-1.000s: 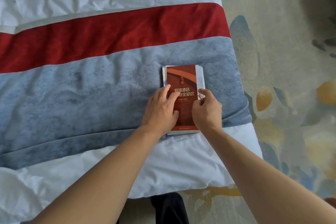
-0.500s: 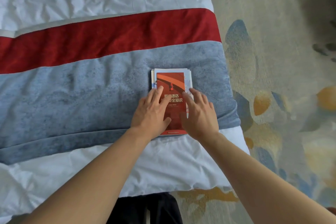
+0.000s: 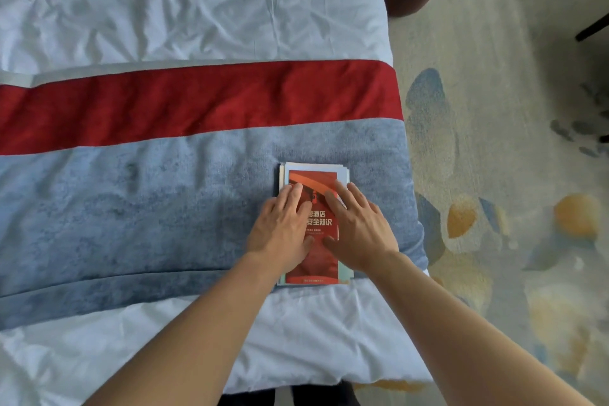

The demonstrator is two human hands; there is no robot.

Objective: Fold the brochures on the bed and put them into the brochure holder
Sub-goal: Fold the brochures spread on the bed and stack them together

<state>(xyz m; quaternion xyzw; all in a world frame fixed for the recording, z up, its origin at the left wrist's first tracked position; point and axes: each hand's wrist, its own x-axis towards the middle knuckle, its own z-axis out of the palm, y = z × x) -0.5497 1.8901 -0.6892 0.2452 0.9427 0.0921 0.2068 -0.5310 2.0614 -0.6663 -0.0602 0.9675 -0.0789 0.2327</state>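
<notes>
Both hands have slid up the red brochure (image 3: 313,227): left hand (image 3: 283,227) and right hand (image 3: 359,227) press flat, fingers straight (stack on grey bed runner (image 3: 164,201))

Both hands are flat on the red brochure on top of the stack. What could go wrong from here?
1. The stack beneath the red brochure is already uneven, with edges showing at the top and sides; pressing could shift the sheets further.
2. The left hand and right hand press into a soft blue bed runner, so a crease may come out weak or crooked.
3. The stack lies near the bed's edge and might slide off.
</notes>
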